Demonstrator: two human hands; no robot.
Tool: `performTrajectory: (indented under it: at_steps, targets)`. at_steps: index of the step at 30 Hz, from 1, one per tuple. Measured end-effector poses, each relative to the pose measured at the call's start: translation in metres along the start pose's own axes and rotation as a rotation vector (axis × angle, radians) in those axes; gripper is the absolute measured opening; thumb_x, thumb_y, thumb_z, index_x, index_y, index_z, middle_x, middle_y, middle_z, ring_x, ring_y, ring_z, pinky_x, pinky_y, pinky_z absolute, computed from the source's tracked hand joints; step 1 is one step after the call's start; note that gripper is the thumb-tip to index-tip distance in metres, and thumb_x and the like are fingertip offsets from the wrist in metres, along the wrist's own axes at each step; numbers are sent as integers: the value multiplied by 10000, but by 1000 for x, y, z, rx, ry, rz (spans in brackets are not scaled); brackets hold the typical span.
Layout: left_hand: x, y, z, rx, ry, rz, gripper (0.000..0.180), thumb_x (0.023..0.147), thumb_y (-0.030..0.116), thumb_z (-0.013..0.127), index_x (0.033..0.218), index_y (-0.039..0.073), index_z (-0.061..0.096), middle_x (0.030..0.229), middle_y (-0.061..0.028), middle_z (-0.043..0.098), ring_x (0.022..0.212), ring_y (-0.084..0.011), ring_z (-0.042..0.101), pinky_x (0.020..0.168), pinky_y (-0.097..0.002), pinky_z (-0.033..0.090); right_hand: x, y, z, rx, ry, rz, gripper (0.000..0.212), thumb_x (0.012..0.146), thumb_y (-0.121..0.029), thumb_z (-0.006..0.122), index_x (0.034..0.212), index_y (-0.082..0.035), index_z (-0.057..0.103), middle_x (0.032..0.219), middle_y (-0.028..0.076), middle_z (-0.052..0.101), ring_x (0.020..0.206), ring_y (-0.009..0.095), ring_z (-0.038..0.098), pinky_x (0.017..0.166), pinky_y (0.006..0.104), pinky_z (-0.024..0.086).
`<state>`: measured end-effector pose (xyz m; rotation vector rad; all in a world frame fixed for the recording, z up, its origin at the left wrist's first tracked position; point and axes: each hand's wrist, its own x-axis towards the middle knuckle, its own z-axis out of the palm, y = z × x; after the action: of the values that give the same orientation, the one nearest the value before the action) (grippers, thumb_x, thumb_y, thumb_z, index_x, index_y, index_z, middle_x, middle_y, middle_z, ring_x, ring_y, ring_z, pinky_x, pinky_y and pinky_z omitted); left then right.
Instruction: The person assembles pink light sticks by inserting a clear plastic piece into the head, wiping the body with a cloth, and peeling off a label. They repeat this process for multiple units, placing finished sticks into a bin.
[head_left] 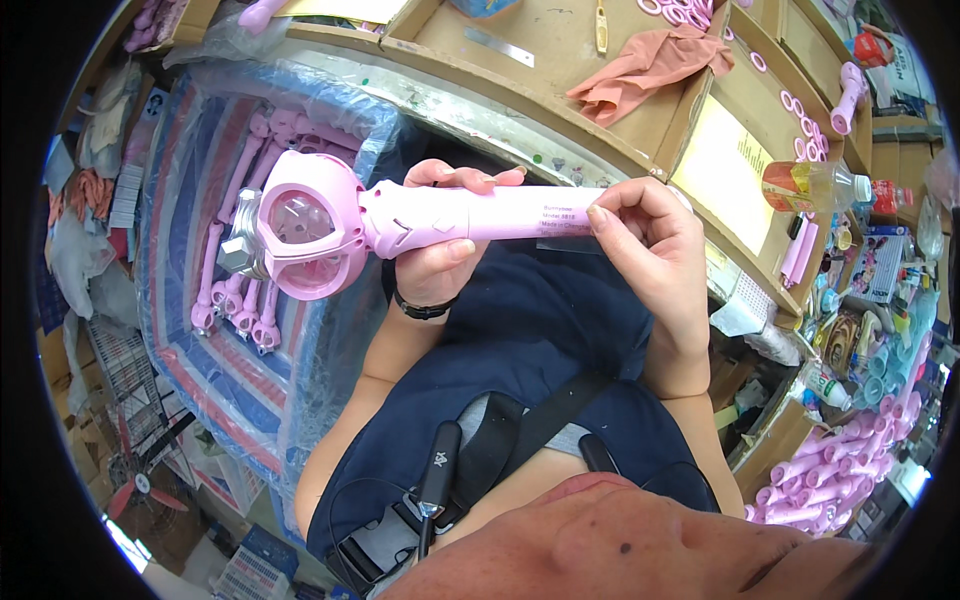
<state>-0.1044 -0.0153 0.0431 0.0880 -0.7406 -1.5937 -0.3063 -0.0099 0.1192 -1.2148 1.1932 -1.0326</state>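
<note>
A pink toy wand (pixel 500 212) lies level in front of my chest. Its rounded head on the left has clear windows, and a silver faceted piece (pixel 243 240) sits at its far left end. My left hand (pixel 432 265) is closed around the handle just right of the head, thumb below and fingers above. Toward the handle's right end, my right hand (pixel 665 245) pinches with thumb and forefinger beside small dark print. A see-through strip edge (pixel 570 243) shows just under the handle there; whether the fingers touch it, I cannot tell.
At left, a striped plastic-lined bag (pixel 215 370) holds several pink wands. Ahead stands a cardboard-edged workbench (pixel 560 110) with an orange cloth (pixel 650 70), pink rings (pixel 690 12), a yellow sheet (pixel 725 160) and a bottle (pixel 810 187). Many pink handles (pixel 840 465) are piled at lower right.
</note>
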Motion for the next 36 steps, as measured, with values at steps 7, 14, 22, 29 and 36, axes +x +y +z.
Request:
performTrajectory:
  at_steps: [7,14,22,29,36]
  targets:
    - [0,-1,-1,-5,3,-5,619,687,-64,588,1250,118,407,1168,-163,547,1249,-407,424,1061,-562,291,0,2,-1,-38,13,0,73,830,-41,635,871,5,596,690,-34,585,538,-18,398,478,154,302]
    - [0,-1,-2,7,-1,-6,625,682,-74,587,1250,114,406,1162,-163,547,1251,-411,420,1063,-555,296,0,5,2,-88,43,-16,70,821,-33,633,866,6,596,679,-33,580,516,-20,360,460,156,282]
    - [0,-1,-3,19,8,-5,616,681,-69,591,1243,109,413,1154,-162,553,1246,-409,427,1069,-556,285,-1,3,4,-157,57,-15,64,815,-28,632,858,1,594,675,-24,587,506,-14,357,455,166,290]
    - [-2,-2,-2,48,10,3,599,679,-61,595,1228,94,415,1146,-168,554,1225,-407,449,1075,-558,272,-8,0,17,-547,170,-141,193,781,-106,729,865,-5,588,726,-6,525,595,23,431,521,167,346]
    - [10,29,-5,128,-38,-33,587,673,-33,607,1223,65,427,1115,-186,576,1171,-414,498,1054,-582,298,-3,6,-36,-788,212,-103,701,645,-306,803,1198,-6,495,991,150,573,937,269,575,807,348,460]
